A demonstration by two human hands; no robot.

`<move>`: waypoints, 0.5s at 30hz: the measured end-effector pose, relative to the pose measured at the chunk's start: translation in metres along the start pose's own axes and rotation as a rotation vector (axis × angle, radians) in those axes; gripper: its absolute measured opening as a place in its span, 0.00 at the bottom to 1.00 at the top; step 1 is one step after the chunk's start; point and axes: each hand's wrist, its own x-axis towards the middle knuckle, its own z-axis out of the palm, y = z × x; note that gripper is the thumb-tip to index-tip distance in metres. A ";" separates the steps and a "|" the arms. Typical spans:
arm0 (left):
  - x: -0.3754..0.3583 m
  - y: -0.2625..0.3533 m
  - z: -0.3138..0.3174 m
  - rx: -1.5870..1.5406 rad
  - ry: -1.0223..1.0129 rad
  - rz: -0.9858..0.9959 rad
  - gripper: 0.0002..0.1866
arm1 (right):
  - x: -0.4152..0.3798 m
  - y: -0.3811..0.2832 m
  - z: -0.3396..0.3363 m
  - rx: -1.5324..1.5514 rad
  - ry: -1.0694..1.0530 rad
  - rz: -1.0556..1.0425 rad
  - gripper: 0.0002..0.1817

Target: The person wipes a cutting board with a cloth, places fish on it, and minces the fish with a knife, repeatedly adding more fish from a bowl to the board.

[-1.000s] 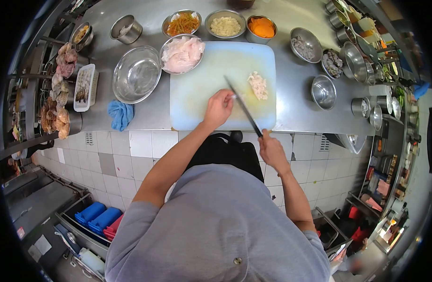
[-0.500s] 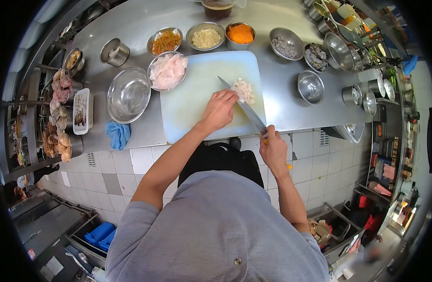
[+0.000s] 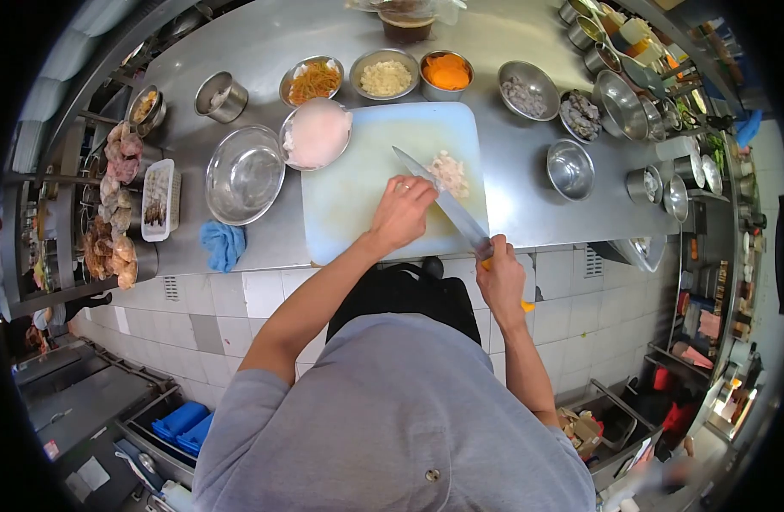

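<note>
Gripping a knife (image 3: 462, 215), the right hand (image 3: 502, 280) is closed; left hand (image 3: 402, 213) half-curled, hold unclear. Diced meat (image 3: 448, 175) on board (image 3: 345, 226), undiced meat (image 3: 317, 135) beside.

A broad stainless-steel table (image 3: 247, 51) spans the upper part of the view, its surface catching soft, pale glare. Below it runs a floor of light square tiles (image 3: 268, 294) — one tile (image 3: 206, 334) is darker grey — with a slotted drain grate (image 3: 171, 288) towards the left and another grate (image 3: 593, 261) towards the right. Metal shelving (image 3: 64, 224) lines the left edge; crowded shelves (image 3: 723, 286) follow the right. At lower left stand a grey metal cabinet (image 3: 89, 399) and blue bins (image 3: 180, 420) — at lower right, an open cardboard box (image 3: 586, 431).
</note>
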 end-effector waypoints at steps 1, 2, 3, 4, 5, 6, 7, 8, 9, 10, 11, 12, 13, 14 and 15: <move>0.000 0.002 -0.001 0.055 0.009 0.010 0.29 | 0.001 -0.001 0.000 -0.012 -0.009 0.000 0.22; 0.003 0.006 0.001 0.109 0.018 0.019 0.30 | 0.002 -0.002 0.001 -0.027 -0.018 -0.001 0.23; 0.005 0.011 0.002 0.161 0.029 0.027 0.32 | 0.001 -0.003 0.001 -0.017 -0.020 -0.002 0.23; 0.006 0.014 0.003 0.164 0.054 0.037 0.32 | 0.000 -0.004 0.001 -0.009 -0.021 -0.006 0.23; 0.007 0.015 0.003 0.171 0.083 0.046 0.31 | 0.002 -0.006 0.001 0.001 -0.020 -0.015 0.23; 0.006 0.013 -0.001 0.183 0.110 0.050 0.31 | 0.002 -0.007 0.001 0.009 -0.016 -0.010 0.22; 0.003 0.007 -0.007 0.140 0.155 0.020 0.30 | 0.000 -0.006 0.001 0.021 -0.015 -0.005 0.22; 0.001 -0.001 -0.015 0.098 0.199 -0.010 0.30 | -0.002 -0.006 0.002 0.034 -0.015 0.001 0.21; 0.000 -0.009 -0.022 0.055 0.244 -0.038 0.30 | -0.004 -0.005 0.004 0.100 0.007 0.012 0.18; -0.003 -0.022 -0.033 0.046 0.279 -0.130 0.29 | -0.005 -0.006 0.003 0.125 -0.006 0.008 0.18; -0.010 -0.040 -0.049 0.034 0.313 -0.219 0.29 | -0.008 -0.006 0.000 0.149 -0.017 0.006 0.17; -0.016 -0.060 -0.065 0.020 0.349 -0.306 0.28 | -0.010 -0.006 -0.002 0.171 -0.026 0.006 0.17; -0.021 -0.082 -0.080 0.045 0.411 -0.397 0.26 | -0.014 -0.003 0.001 0.201 -0.037 0.021 0.16; -0.027 -0.103 -0.094 0.070 0.475 -0.486 0.24 | -0.018 -0.003 0.001 0.224 -0.071 0.031 0.16; -0.034 -0.117 -0.105 0.091 0.440 -0.522 0.23 | -0.021 -0.005 0.001 0.247 -0.105 0.043 0.16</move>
